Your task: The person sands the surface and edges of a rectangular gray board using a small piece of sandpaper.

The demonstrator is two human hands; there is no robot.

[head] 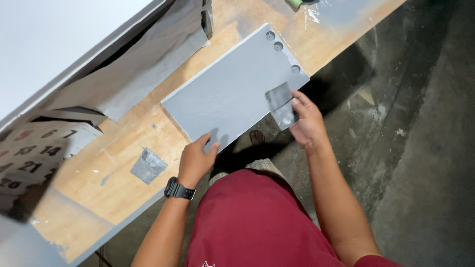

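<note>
Grey board [232, 89], flat and rectangular with a smooth matte coat, lies aslant on the wooden surface [123, 183], one corner jutting past the surface's edge. Three round recesses [278, 46] sit in a row along its far short side. The left hand [195, 160] rests at the board's near corner, fingers curled loosely with the fingertips [213, 146] touching the board's edge; its grip closes on nothing that can be seen, only steadying the panel. A black wristwatch [178, 189] sits on that wrist. The right hand [307, 121] is at the board's other overhanging corner, its grip pinched shut on a dark grey sheet of sandpaper [281, 105], which is folded over and lies against the board just ahead of the fingers. Left of the left hand, apart from it, a second grey scrap [148, 166] lies on the surface. Beyond the board, away from both hands, grey paper [143, 69] is draped, and a calendar page [34, 148] lies farther left.
</note>
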